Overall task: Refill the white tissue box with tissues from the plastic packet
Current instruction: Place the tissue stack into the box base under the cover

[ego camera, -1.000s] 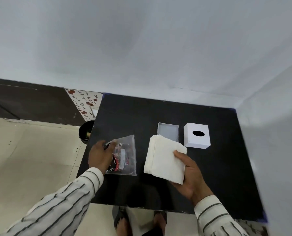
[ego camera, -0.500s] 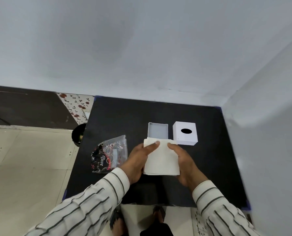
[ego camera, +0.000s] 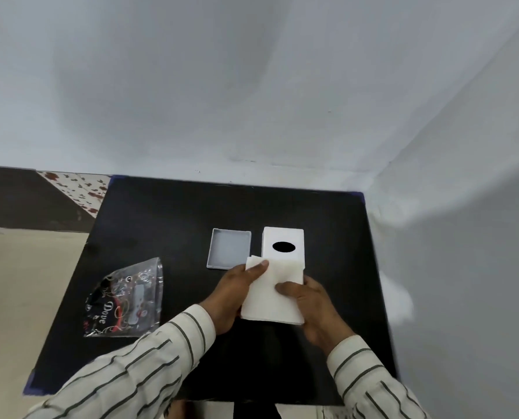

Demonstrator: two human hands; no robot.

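Both hands, left (ego camera: 232,293) & right (ego camera: 308,300), fingers curled shut on thick white tissue stack (ego camera: 271,293), prob. squaring it for white oval-slot tissue box (ego camera: 283,247) just beyond fingertips; clear plastic packet (ego camera: 125,300) sits left.

A black worktop (ego camera: 167,225) is sitting in the corner of two pale walls, with blue edging showing at its corners. Lying on it at the left is a clear plastic packet (ego camera: 125,300) with dark print. Near the middle, a shallow grey tray (ego camera: 229,248) is resting open side up, just beside a white tissue box (ego camera: 284,246) with an oval opening.
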